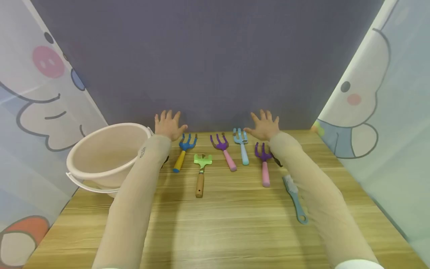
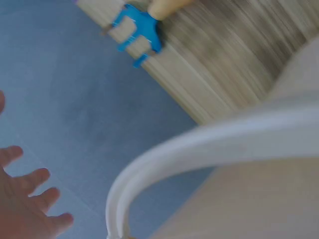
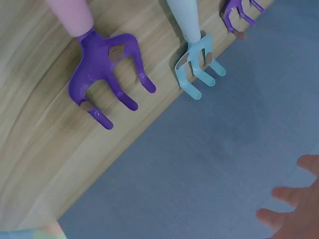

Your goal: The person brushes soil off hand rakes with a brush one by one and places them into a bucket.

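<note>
My left hand (image 1: 168,126) is held out with fingers spread near the table's far edge, between the cream bucket (image 1: 100,175) and a blue hand fork (image 1: 187,145) with a yellow handle. Level with it, my right hand (image 1: 263,126) also has its fingers spread and holds nothing. Nearest to it are a light blue fork (image 1: 243,150) and a purple fork (image 1: 265,164) with a pink handle. Another purple fork (image 1: 221,145) and a green rake (image 1: 202,161) with a wooden handle lie between the hands. Brown smears mark several tools, as the purple tines (image 3: 117,89) show in the right wrist view.
A grey-blue brush (image 1: 295,201) with pale bristles lies beside my right forearm. The bucket's white handle (image 2: 199,142) crosses the left wrist view. A grey panel (image 1: 215,67) rises behind the wooden table (image 1: 228,231), and cartoon-printed curtains (image 1: 379,123) flank it. Dark bits near both sleeves are partly hidden.
</note>
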A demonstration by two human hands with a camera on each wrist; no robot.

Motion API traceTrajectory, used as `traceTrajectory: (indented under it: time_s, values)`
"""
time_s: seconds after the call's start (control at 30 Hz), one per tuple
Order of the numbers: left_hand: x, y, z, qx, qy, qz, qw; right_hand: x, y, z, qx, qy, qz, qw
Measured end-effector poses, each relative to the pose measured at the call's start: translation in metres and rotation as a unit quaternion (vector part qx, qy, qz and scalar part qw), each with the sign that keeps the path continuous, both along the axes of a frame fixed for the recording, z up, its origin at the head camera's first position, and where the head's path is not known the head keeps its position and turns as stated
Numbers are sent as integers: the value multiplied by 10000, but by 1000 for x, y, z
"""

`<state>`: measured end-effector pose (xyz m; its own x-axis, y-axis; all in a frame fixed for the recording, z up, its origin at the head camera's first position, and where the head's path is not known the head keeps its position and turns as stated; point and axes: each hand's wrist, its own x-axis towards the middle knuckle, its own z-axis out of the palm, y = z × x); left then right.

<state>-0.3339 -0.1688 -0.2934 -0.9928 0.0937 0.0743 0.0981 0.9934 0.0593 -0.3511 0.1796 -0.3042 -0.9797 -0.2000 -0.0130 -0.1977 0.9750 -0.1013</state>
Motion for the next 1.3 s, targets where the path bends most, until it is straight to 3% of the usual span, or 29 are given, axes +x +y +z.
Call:
traceTrajectory:
  time_s: [0.2,0.4,0.67,0.83,1.03,1.17,1.3]
  values:
    - [11,4,1,425,295,-224,9984,10,-1,2,65,159,374,9992]
    - [29,12,5,1069,294,-437,9929,21,1,4,-375,247,448,9980]
    - [71,16,6,1761,425,-822,9800,47,10,5,-820,160,724,9939]
    - [99,20,3,1798,585,-972,9771,67,14,4,-965,416,1023,9892]
    - [124,25,-5,1726,825,-1294,9730,90,22,-2,-945,675,1323,9844]
    - [131,27,-13,1636,851,-1445,9722,105,29,-8,-787,962,1462,9814]
    - [131,28,-21,1492,782,-1495,9743,117,35,-14,-661,859,1390,9843]
